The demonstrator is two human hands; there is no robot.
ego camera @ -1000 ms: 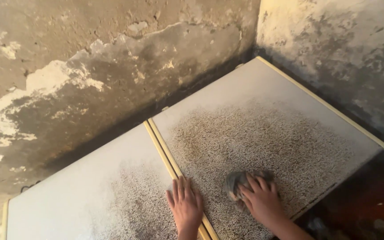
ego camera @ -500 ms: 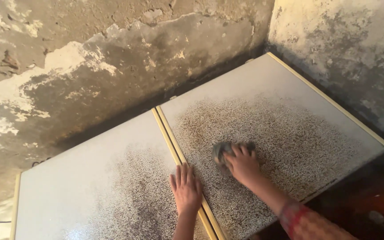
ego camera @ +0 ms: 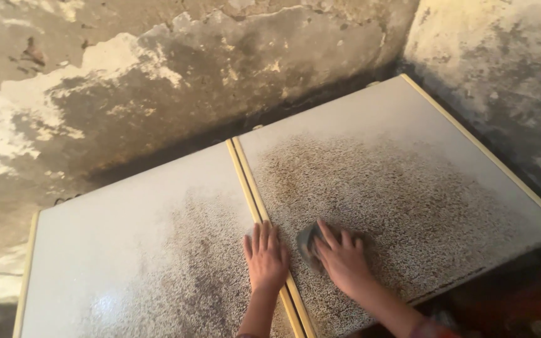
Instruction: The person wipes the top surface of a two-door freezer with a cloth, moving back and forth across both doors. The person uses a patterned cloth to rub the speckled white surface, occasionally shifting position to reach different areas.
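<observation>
Pressing down, the right hand (ego camera: 344,263) has its fingers (ego camera: 327,235) spread over a dark scrub pad (ego camera: 308,243). The pad lies on the right panel (ego camera: 408,188), close to the pale yellow strips (ego camera: 252,188) in the middle where the two flat white tops meet. The fingers lie on the pad more than they wrap round it, so the hold looks loose.

The left hand (ego camera: 265,256) lies flat and holds nothing, with its fingers apart. It rests on the left panel (ego camera: 126,250), with its fingers partly over the strips.

Both panels are speckled with brown dirt. The dirt is thick in the middle and thin near the far edges. The wall (ego camera: 189,81) behind is grey and its paint is peeling. The side wall (ego camera: 489,56) on the right is stained too.

What could go wrong? The pad could slip out from under the hand, because the fingers are only pushing down on it. The pad is just beside the strips, so a push to the left could catch on them, or bump the left hand. Wet dirt, if there is any, could make the flat left hand slide. Bits of loose paint might drop from the wall onto the panels.
</observation>
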